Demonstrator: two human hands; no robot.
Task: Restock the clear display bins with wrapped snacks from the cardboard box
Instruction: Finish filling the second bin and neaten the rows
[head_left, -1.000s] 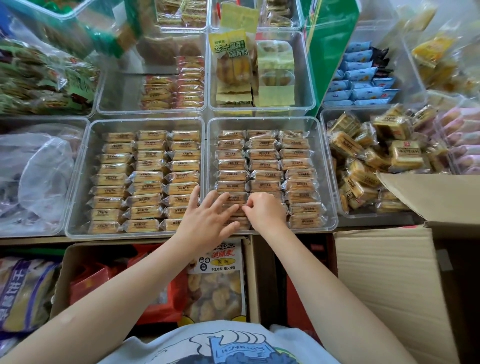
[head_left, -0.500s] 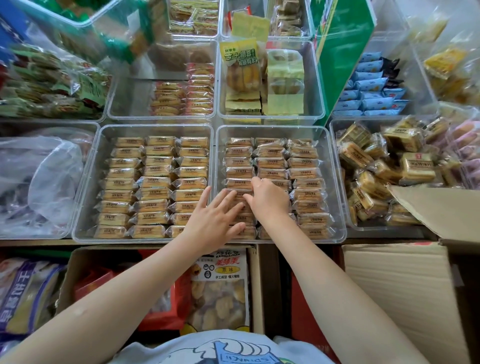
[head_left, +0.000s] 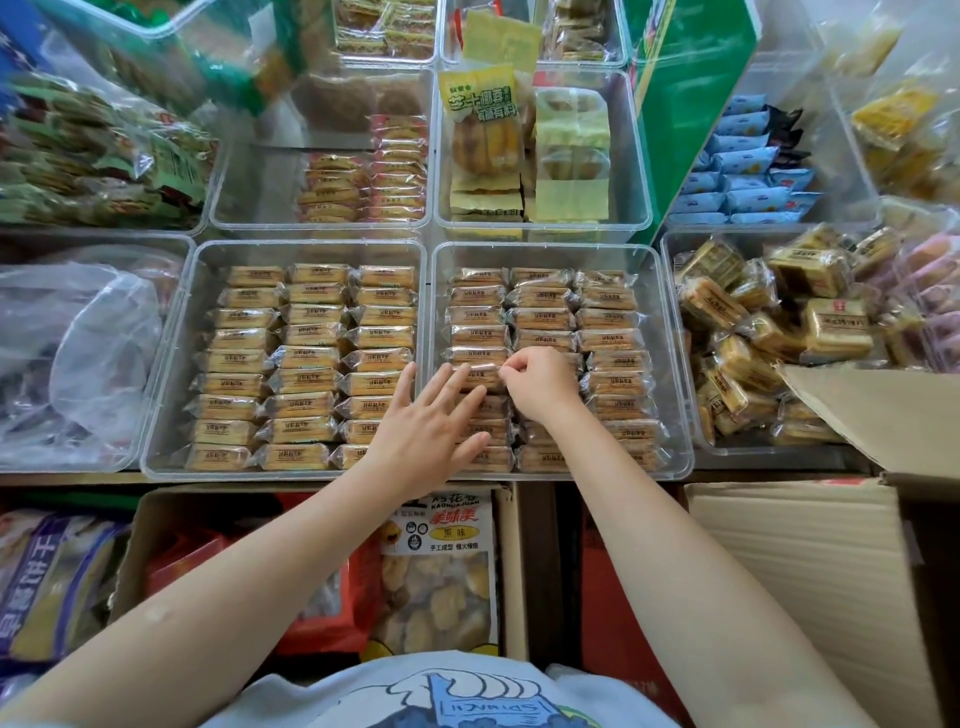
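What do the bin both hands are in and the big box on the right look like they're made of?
The bin: clear hard plastic, probably; its glossy walls show the shelf through them. The box: matte brown cardboard, going by the ribbed flap.

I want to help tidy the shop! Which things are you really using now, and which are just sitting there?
In use:
left hand, flat on the packs
right hand, pinching a wrapper
clear plastic bin of brown wrapped snack bars
open cardboard box

Just sitting there:
blue wrapped packets
tall yellow-green snack bag
crumpled clear plastic bag
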